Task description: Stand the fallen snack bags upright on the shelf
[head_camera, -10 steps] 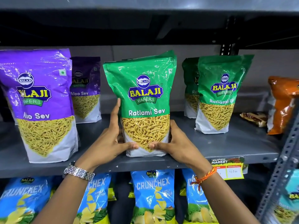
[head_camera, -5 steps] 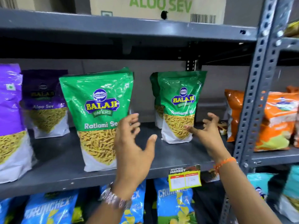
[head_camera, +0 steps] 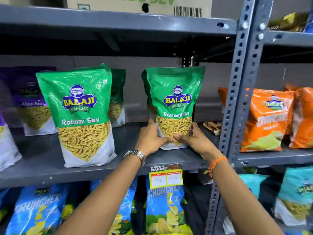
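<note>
On the grey shelf (head_camera: 42, 160) a green Ratlami Sev bag (head_camera: 176, 92) stands upright at the right of the middle. My left hand (head_camera: 149, 138) grips its lower left side and my right hand (head_camera: 194, 138) its lower right side, thumbs meeting across the bag's front. Another green bag stands right behind it, mostly hidden. To the left a larger-looking green Ratlami Sev bag (head_camera: 81, 116) stands upright near the shelf's front, untouched, with one more green bag (head_camera: 117, 99) behind it.
Purple Aloo Sev bags (head_camera: 33, 106) stand at the far left. A small brown packet (head_camera: 212, 127) lies flat by the perforated steel post (head_camera: 237, 99). Orange bags (head_camera: 265, 119) fill the neighbouring shelf. Blue Crunchex bags (head_camera: 164, 206) sit below, under a yellow price tag (head_camera: 166, 178).
Both hands let go of the left green bag, swung right and closed on the right green bag. The view has shifted right with them.
</note>
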Tool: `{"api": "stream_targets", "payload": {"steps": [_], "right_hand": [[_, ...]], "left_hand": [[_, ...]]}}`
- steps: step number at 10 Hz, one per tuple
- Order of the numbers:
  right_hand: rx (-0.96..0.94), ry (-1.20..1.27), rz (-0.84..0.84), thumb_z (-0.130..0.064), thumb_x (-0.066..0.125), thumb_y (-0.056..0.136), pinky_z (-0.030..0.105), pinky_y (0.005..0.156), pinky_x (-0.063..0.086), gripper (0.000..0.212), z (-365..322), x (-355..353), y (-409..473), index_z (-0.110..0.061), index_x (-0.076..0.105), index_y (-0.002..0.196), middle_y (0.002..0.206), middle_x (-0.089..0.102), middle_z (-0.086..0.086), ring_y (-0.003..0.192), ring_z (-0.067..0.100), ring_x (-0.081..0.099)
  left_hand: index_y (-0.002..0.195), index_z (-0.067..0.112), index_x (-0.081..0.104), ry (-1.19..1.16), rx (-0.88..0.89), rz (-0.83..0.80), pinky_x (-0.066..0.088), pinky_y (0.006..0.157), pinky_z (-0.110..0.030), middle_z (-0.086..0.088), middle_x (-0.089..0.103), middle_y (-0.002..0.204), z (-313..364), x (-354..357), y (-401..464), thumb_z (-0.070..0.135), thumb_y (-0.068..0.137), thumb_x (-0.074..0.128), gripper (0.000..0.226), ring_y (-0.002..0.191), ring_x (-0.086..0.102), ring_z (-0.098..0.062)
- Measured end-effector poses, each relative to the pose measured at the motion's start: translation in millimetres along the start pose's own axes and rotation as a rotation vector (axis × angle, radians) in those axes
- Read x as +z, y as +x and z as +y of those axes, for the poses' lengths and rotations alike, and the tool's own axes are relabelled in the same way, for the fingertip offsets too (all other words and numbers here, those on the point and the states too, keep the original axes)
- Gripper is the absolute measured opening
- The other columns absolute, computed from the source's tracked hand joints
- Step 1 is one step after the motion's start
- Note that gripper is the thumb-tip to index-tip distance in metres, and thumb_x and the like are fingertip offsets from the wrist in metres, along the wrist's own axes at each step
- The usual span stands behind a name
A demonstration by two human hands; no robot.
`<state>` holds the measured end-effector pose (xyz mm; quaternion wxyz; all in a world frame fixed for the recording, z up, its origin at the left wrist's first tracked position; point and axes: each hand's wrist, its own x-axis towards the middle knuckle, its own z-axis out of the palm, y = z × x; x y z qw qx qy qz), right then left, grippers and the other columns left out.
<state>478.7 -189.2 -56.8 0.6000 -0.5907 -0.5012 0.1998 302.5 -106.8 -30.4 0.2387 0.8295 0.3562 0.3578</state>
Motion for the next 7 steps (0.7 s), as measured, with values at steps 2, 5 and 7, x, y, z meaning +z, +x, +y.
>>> {"api": "stream_targets", "payload": {"steps": [2, 5, 7], "right_hand": [[-0.022, -0.082, -0.020, -0.053, 0.082, 0.058, 0.041, 0.109, 0.051, 0.094, -19.2, -12.3, -47.8, -0.020, 0.045, 0.138, 0.131, 0.069, -0.001, 0.122, 0.016, 0.067], [-0.009, -0.066, -0.038, -0.067, 0.083, 0.051, 0.049, 0.112, 0.048, 0.099, -27.9, -13.5, -60.4, -0.030, 0.045, 0.134, 0.132, 0.069, -0.003, 0.126, 0.018, 0.065], [0.024, -0.072, 0.009, -0.054, 0.082, 0.057, 0.049, 0.115, 0.045, 0.110, -34.7, -8.6, -61.3, -0.022, 0.031, 0.150, 0.139, 0.063, -0.001, 0.130, 0.020, 0.061]], "left_hand": [[0.127, 0.014, 0.049, -0.007, 0.036, 0.030, 0.059, 0.080, -0.045, -0.009, 0.074, 0.114, 13.7, -5.6, -41.9, 0.055, 0.060, 0.089, 0.089, 0.098, 0.071, -0.027], [0.132, 0.015, 0.048, 0.001, 0.034, 0.054, 0.058, 0.085, -0.047, -0.009, 0.073, 0.122, 20.7, -6.3, -52.2, 0.058, 0.057, 0.089, 0.095, 0.111, 0.068, -0.029], [0.145, 0.018, 0.040, -0.050, 0.047, 0.054, 0.060, 0.085, -0.039, -0.010, 0.069, 0.132, 15.8, -8.0, -54.5, 0.056, 0.059, 0.089, 0.105, 0.108, 0.070, -0.025]]}}
